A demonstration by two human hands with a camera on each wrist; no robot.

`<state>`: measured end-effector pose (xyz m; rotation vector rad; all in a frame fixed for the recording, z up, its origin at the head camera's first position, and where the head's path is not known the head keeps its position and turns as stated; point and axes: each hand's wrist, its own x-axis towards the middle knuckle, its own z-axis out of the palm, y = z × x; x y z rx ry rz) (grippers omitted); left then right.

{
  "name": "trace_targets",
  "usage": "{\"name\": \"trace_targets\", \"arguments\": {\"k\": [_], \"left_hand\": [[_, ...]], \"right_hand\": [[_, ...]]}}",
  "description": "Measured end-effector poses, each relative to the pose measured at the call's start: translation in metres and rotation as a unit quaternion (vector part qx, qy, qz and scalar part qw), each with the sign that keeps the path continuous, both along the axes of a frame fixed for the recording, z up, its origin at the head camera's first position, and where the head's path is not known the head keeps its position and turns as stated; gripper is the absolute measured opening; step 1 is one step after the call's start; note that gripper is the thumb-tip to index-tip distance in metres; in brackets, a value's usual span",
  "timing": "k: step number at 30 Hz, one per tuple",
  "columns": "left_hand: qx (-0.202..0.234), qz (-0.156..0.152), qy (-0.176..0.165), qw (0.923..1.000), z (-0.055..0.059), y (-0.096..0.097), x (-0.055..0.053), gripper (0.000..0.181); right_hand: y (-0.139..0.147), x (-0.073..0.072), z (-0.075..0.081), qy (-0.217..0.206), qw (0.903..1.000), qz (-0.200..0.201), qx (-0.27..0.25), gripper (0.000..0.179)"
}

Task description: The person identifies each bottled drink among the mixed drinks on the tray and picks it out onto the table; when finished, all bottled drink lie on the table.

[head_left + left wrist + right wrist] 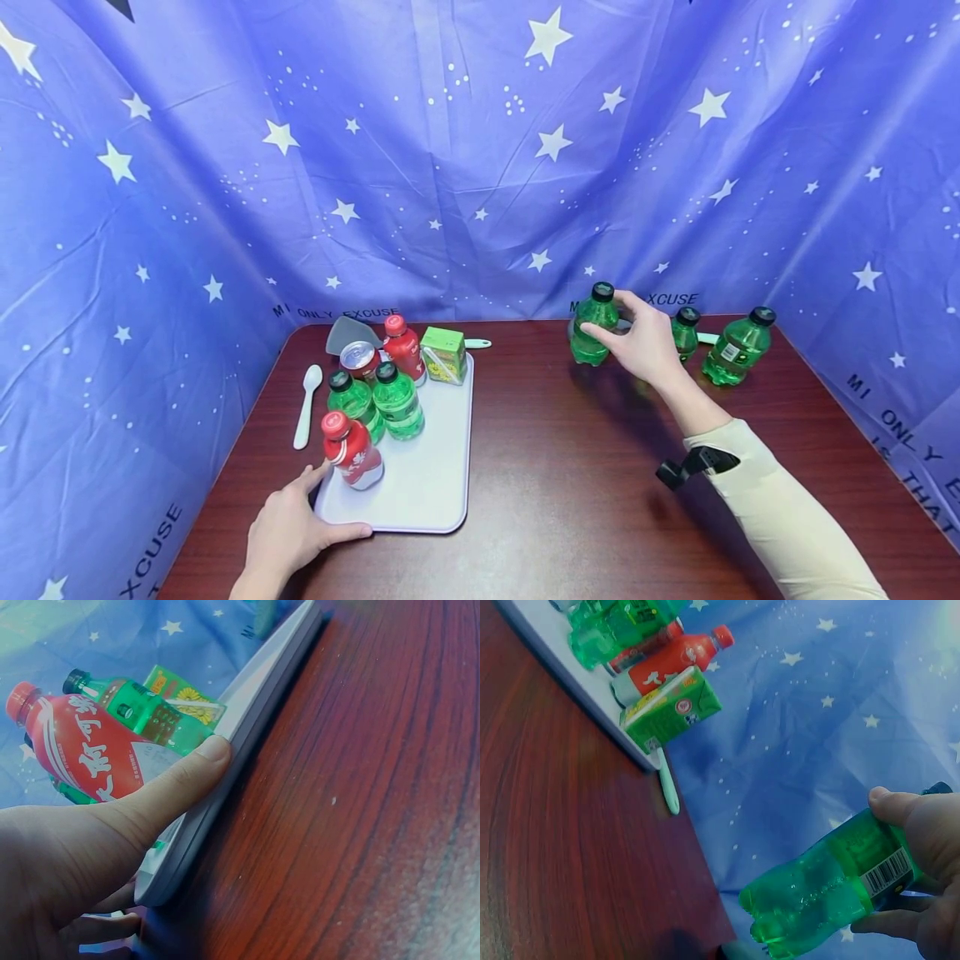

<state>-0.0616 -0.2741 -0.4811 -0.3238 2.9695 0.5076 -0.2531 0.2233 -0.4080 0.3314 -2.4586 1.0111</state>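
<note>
My right hand (643,340) grips a green soda bottle (590,337) with a black cap, held upright above the table at the back right. In the right wrist view the bottle's base (780,915) hangs free. At the near left corner of a white tray (431,500), my left hand (287,523) holds the rim, thumb (187,776) along the near edge and fingers at the left side. On the tray stand two red bottles (358,458), two green bottles (399,404), a red can (358,357) and a green drink carton (444,354).
Two more green bottles (738,348) stand at the back right, one partly behind my right hand. A pale handle (707,338) shows between them. Left of the tray lies a white spoon (307,408); behind it is a grey spatula head (348,333). A starry blue curtain (480,167) surrounds the table.
</note>
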Motion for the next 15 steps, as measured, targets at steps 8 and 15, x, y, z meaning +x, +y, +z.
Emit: {"name": "trace_targets", "arguments": {"k": [8,15], "left_hand": [[0.003,0.001,0.002,1.0,0.001,0.001,0.001,0.136],[0.003,0.003,0.003,1.0,0.001,0.001,0.001,0.136]], "right_hand": [[0.007,-0.006,-0.011,-0.046,0.9989,-0.009,0.003,0.068],[0.01,-0.007,-0.019,-0.058,0.9982,-0.014,0.001,0.069]]}}
